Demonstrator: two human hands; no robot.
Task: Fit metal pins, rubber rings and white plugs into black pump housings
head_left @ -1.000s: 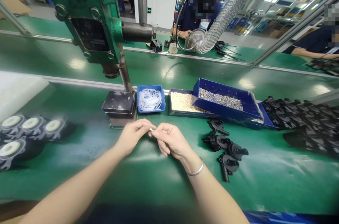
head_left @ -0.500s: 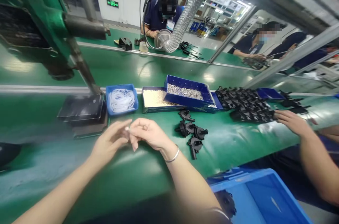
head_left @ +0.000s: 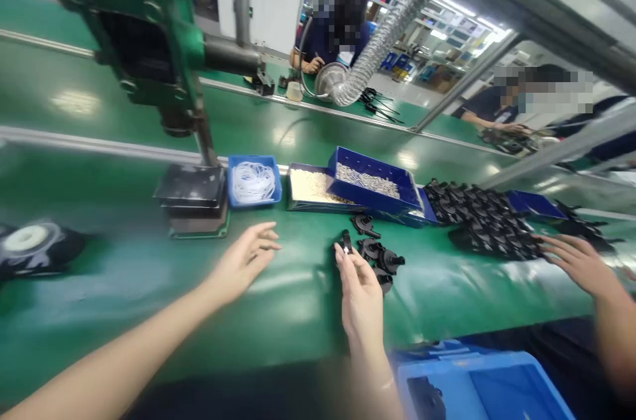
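Observation:
My right hand (head_left: 362,284) is closed at the near side of a small group of black plastic pump housings (head_left: 390,261), which have short pipe stubs. Its thumb and fingers grip one black housing (head_left: 346,238) at the left of that group. A tiny white piece (head_left: 346,250) shows at the fingertips; its kind is too small to make out. To the left, my left hand (head_left: 251,253) hangs over the green bench with fingers apart and nothing in it. Just beyond it stands a blue tray (head_left: 231,189) of white rings.
A press (head_left: 173,62) with a black block (head_left: 191,185) stands at left. Behind the hands are a bin of cream pieces (head_left: 311,189) and a blue bin of metal pins (head_left: 370,189). A co-worker's hand (head_left: 579,264) touches rows of black parts. A blue crate (head_left: 527,367) sits below.
My hands were together before, with a tiny white piece at the fingertips. They have parted: my right hand moved right to grip a black housing, while my left hand opened. The view has shifted left.

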